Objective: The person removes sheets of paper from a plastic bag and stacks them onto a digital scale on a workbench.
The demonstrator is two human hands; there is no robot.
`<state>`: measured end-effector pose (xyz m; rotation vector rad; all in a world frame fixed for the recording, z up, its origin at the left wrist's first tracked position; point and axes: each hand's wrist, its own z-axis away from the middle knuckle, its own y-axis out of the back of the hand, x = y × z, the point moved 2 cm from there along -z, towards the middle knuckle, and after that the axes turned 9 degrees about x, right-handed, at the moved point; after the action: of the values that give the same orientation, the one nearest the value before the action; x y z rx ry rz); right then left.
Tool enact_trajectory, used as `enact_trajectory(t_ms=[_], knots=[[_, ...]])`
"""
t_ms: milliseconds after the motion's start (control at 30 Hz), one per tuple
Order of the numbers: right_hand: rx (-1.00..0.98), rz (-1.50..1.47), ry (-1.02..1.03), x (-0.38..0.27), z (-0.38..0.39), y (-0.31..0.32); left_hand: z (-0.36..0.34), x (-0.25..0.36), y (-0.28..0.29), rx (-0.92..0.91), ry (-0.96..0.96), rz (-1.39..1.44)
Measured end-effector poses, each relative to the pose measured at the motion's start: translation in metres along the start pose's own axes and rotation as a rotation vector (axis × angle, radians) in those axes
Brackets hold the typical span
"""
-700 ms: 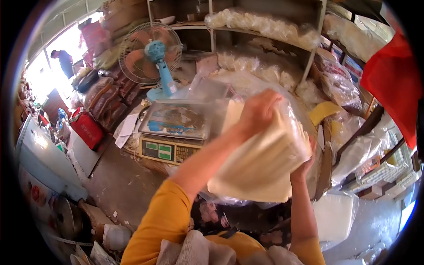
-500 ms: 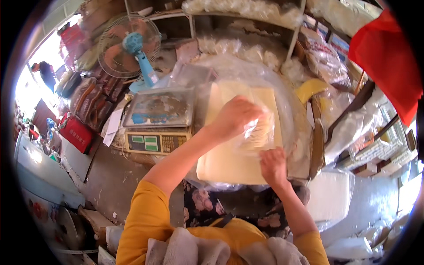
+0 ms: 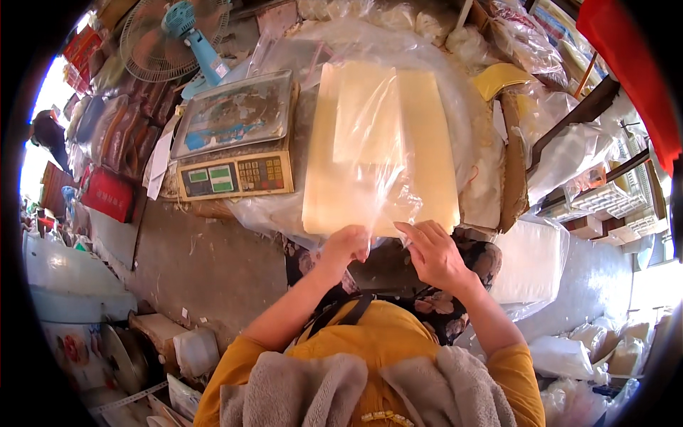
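Note:
A clear plastic bag (image 3: 388, 186) lies over a stack of large pale-yellow sheets (image 3: 429, 142). Under its film shows a smaller pale-yellow rectangle (image 3: 366, 117), toward the far end. My left hand (image 3: 343, 249) is closed on the bag's near end, at the front edge of the stack. Just to the right, my right hand (image 3: 432, 250) pinches the same end of the film, its fingers bent over the sheets' near edge. The sheets' exact material cannot be made out.
Left of the stack stands a weighing scale (image 3: 235, 174) with a worn metal platform, a blue fan (image 3: 203, 53) behind it. A cardboard edge (image 3: 514, 167) and a yellow curved piece (image 3: 501, 80) are on the right. Below them sits a plastic-wrapped white block (image 3: 526, 260).
My left hand has come back from over the stack to its near edge. My right hand has moved in beside it. The bunched bag now lies stretched out over the sheets. The view has shifted.

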<state>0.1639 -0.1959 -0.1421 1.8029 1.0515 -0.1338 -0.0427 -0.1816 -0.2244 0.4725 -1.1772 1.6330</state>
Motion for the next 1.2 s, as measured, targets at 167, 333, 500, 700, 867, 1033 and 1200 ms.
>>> enact_trajectory(t_ms=[167, 333, 500, 700, 867, 1033, 1200], knots=[[-0.008, 0.132, 0.256, -0.019, -0.029, -0.006, -0.003, 0.025, -0.019, -0.154, -0.035, 0.230], [-0.047, 0.039, 0.534, -0.016, -0.038, -0.032, -0.032, -0.019, -0.010, -0.267, -0.615, -0.469], [-0.009, 0.162, 0.318, 0.044, -0.042, -0.059, -0.029, -0.008, -0.013, -0.208, -0.126, -0.697], [0.044, 0.224, 0.120, 0.075, -0.039, -0.063, -0.021, 0.013, -0.036, 0.163, -1.206, -1.287], [0.112, 0.002, -0.086, 0.031, -0.036, -0.030, -0.035, 0.006, -0.006, 0.021, -0.734, -1.071], [-0.149, 0.032, -0.176, 0.014, -0.011, -0.031, -0.021, 0.012, -0.020, -0.070, -0.073, -0.533], [-0.286, 0.160, 0.054, 0.005, -0.010, -0.013, 0.016, 0.050, -0.028, -0.104, -1.021, -0.953]])
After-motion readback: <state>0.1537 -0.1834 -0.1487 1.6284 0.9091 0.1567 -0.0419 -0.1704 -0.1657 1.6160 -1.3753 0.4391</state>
